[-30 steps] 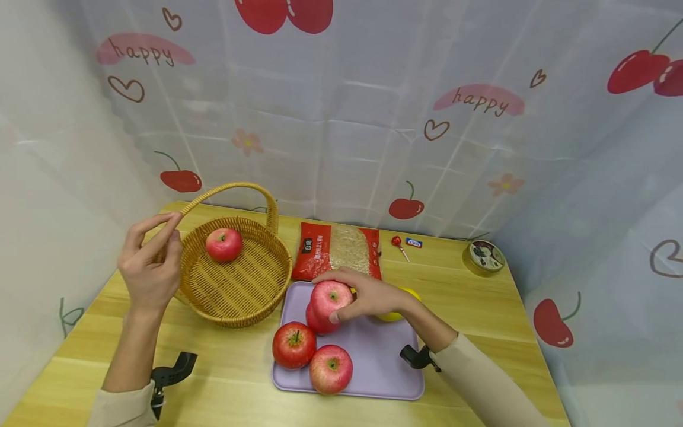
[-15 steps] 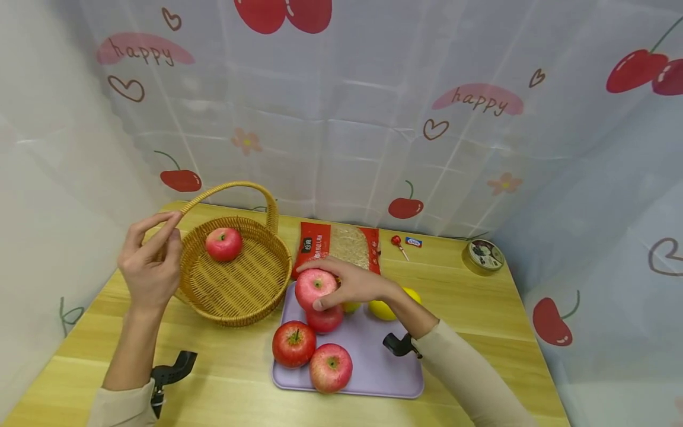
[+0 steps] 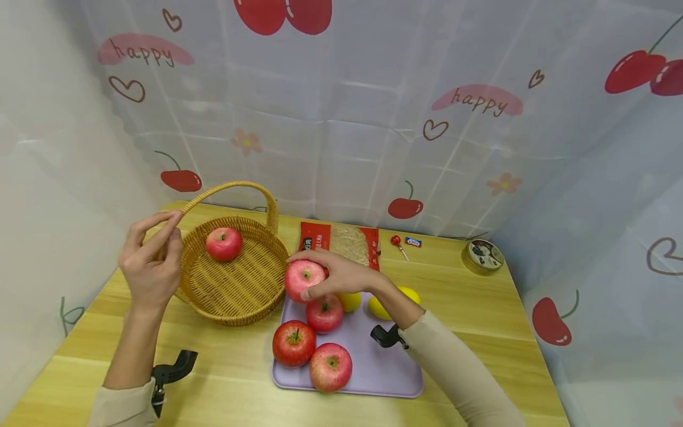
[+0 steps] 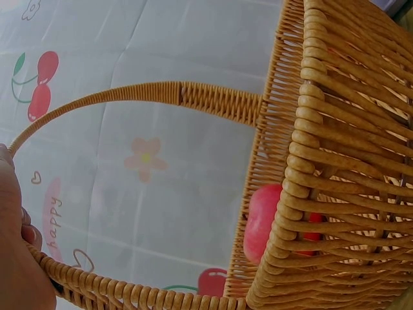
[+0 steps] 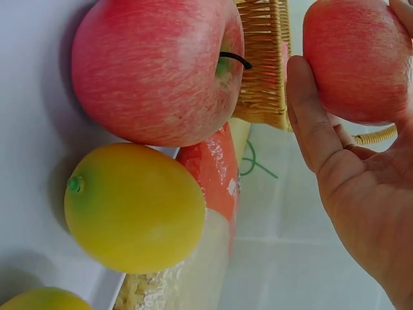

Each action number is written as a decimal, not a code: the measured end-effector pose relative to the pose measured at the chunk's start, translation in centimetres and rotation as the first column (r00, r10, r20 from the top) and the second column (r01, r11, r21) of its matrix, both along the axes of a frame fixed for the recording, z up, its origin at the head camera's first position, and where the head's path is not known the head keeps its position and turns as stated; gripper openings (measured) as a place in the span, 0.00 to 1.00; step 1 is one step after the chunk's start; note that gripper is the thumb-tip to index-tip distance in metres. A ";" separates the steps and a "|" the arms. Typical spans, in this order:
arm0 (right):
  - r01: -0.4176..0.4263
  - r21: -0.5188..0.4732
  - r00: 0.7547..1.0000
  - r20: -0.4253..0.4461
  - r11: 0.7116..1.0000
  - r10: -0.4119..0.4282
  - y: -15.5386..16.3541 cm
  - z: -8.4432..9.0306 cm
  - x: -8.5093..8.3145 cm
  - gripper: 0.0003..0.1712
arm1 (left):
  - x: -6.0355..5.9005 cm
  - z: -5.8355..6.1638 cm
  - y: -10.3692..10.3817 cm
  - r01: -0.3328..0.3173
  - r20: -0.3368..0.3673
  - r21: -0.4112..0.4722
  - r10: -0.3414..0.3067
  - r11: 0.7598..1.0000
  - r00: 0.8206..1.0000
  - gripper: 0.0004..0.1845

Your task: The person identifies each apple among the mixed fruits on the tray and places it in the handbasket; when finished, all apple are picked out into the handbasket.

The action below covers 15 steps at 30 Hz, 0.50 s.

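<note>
My left hand point(image 3: 151, 255) pinches the handle point(image 3: 235, 185) of a round wicker basket point(image 3: 235, 296) at the table's left. One pink-red apple point(image 3: 224, 244) lies inside the basket; the left wrist view shows it point(image 4: 261, 223) past the woven rim. In my right hand point(image 3: 344, 274) is another pink apple point(image 3: 305, 280), gripped between thumb and fingers above the tray's back left corner, beside the basket rim. Below it, the lilac tray point(image 3: 384, 367) bears a pink apple point(image 3: 324, 314), a redder apple point(image 3: 294, 345), a mottled apple point(image 3: 331, 369) and yellow lemon-like fruits point(image 5: 132, 206).
A red bag of pale dry food point(image 3: 349, 244) lies behind the tray, partly covered by my right hand. Farther right are a lollipop point(image 3: 397, 243), a small blue packet point(image 3: 413, 242) and a round tin point(image 3: 483, 257). A printed curtain point(image 3: 341, 118) closes off the back.
My right hand has carried its apple left and back, from over the tray's apples towards the basket rim. The lower apple and yellow fruits show more. My left hand stays put.
</note>
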State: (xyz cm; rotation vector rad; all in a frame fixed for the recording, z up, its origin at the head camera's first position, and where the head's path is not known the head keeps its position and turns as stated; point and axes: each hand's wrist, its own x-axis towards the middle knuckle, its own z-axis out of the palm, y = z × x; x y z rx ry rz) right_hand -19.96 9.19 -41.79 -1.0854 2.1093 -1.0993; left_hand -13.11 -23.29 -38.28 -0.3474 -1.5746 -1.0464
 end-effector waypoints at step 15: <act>-0.003 -0.039 1.000 0.017 0.999 0.004 -2.5 0.4 -1.0 0.37 | 0.2 0.0 0.0 -0.004 0.000 -0.004 0.004 1.000 1.000 0.09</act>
